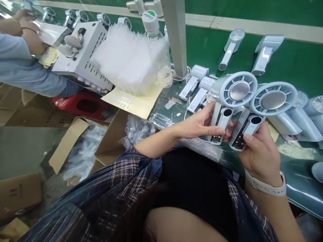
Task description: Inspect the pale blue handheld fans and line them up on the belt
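Observation:
My left hand is closed round the handle of a pale blue handheld fan, its thumb across the front. A second handheld fan is gripped in my right hand, which wears a pale watch strap. Both fans stand side by side, heads up, with round silver centres towards me. Their handles show dark open fronts with small circuit parts and a black round spot near the top. More fans lie on the bench just behind my left hand, and others lie right of my right hand.
A stack of clear plastic sleeves and a capped bottle stand left of a metal post. Fans lie on the green belt. A co-worker's sleeve is at far left. Cardboard boxes sit below.

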Available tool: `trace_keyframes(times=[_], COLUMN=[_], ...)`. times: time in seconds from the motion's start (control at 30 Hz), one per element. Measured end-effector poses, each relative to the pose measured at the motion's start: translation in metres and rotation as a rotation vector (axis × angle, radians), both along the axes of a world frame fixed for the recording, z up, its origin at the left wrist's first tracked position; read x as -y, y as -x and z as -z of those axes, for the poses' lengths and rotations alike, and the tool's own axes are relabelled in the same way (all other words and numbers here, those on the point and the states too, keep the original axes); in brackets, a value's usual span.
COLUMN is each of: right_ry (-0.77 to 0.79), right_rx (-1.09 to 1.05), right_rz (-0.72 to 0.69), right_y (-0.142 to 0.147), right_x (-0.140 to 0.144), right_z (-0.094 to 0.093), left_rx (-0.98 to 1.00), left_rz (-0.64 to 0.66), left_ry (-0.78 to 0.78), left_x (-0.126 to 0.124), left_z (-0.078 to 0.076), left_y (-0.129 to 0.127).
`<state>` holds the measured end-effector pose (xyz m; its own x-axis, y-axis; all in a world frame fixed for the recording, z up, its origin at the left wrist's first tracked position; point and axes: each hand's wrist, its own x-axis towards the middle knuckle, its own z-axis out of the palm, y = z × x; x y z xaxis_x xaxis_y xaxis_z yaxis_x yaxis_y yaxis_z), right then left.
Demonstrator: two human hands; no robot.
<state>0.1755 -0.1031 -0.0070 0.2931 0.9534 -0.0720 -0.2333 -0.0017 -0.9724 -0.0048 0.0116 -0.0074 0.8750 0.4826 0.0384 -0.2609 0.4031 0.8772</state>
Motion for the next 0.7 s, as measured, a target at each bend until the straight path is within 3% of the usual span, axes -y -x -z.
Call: trace_keyframes(times=[0.13,0.3,0.57,0.7], right_ry=[-0.013,-0.006,0.017,0.027], right_rx=[0.01,0.036,0.043,0.039], right_rz=[0.009,0.043,0.121,0.092], right_y=[0.0,0.0,0.004,0.001], right_x=[-0.001,0.001,0.0,0.001], right_z=[0.001,0.006,0.008,0.003], left_rx=[-0.039,-0.035,-0.046,-0.032], left_rz=[-0.054,-0.016,-0.2,-0.121], left_ry=[-0.057,-0.064,0.042,0.002], left_x=[-0.001,-0.002,-0.002,-0.001], left_z=[-0.002,-0.002,0.014,0.015], left_y=[0.004,0.005,-0.008,-0.006])
